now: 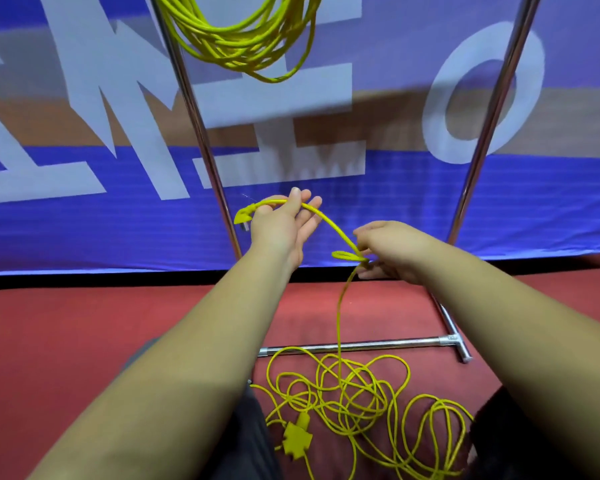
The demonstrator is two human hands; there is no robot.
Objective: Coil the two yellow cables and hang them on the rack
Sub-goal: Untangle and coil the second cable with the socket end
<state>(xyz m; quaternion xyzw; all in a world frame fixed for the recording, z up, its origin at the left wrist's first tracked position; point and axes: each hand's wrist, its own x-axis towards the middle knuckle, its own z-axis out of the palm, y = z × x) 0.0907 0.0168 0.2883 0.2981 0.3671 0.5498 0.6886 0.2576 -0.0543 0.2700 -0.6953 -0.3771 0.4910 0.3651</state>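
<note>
Coiled cable (243,39): hangs high between the two posts of the rack (194,109), its top out of frame. Loose cable (354,400): heaped on the red floor (49,341) just in front of the rack's base bar, one strand rising to both hands. Left hand (281,226): pinches the strand near its plug (243,216), other fingers straight and together; right hand (387,251): fingers curled, clamped on a small loop.
</note>
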